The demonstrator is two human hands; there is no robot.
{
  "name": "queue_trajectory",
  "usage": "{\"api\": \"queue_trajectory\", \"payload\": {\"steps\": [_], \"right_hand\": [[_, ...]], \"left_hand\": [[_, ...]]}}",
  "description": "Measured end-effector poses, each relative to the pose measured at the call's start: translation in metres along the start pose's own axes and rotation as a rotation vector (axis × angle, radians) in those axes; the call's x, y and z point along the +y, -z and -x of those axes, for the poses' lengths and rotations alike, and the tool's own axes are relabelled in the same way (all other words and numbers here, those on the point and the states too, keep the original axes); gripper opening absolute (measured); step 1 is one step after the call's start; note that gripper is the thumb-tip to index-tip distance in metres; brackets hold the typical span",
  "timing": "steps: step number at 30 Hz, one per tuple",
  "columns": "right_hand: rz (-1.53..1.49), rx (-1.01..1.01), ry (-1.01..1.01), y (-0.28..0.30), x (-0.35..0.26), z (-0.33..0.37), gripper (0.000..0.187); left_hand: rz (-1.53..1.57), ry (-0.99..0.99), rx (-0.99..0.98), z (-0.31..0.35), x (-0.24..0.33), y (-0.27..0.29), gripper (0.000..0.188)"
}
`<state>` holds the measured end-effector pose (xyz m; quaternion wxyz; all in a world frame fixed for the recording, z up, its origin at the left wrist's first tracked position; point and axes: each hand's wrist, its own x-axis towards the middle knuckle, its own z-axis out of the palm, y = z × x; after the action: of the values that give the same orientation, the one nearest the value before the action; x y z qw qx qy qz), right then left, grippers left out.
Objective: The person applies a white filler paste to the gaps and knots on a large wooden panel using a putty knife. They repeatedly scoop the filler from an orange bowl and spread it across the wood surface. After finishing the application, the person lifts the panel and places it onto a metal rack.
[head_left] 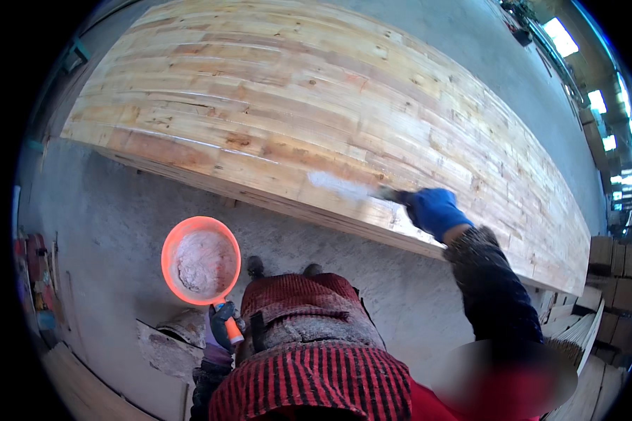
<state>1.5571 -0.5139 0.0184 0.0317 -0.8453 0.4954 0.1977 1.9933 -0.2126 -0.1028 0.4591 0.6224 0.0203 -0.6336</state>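
Wood in pale yellow and brown strips makes the long slab (316, 119), which lies slantwise before the person. The right hand (434, 212), in a blue glove, is above its near edge. The fingers of this hand are closed around a dark tool (395, 196), and the tip of the tool points to the left, at the slab. At this tip there is a white streak (340, 184); it is blurred, so I cannot tell if it is material on the wood or a part of the tool.

The left hand (222, 327), in a dark glove, is low, beside the person's body. Its fingers are wrapped around the handle (232, 330) of an orange pan (166, 261). The pan is held over the grey floor (112, 231), apart from the slab, and contains a whitish paste (205, 261), which is spread also on its inner wall.

The person wears a red and black striped apron (309, 379) with pale stains. At the right side, wood blocks (618, 295) are stacked, near some thin planks (576, 337).
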Motion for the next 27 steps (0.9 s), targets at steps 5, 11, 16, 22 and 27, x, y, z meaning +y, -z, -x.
{"api": "queue_trajectory", "payload": {"steps": [5,11,16,22,27], "right_hand": [[0.079,-0.293,-0.091,-0.022,-0.016,0.017,0.018],[0.040,-0.247,-0.313,-0.023,-0.006,0.033,0.026],[-0.195,-0.311,-0.419,-0.062,-0.039,0.060,0.028],[-0.218,-0.101,-0.506,-0.084,-0.051,0.060,0.029],[-0.456,-0.226,-0.503,-0.052,-0.034,0.051,0.030]], "left_hand": [[0.023,0.011,-0.036,0.016,0.014,-0.008,0.014],[0.034,0.015,-0.040,0.009,0.013,-0.007,0.012],[0.042,0.009,-0.062,0.002,0.007,0.010,0.011],[0.044,-0.002,-0.097,0.001,0.019,-0.004,0.012],[0.007,0.003,-0.079,-0.002,0.015,0.004,0.012]]}}
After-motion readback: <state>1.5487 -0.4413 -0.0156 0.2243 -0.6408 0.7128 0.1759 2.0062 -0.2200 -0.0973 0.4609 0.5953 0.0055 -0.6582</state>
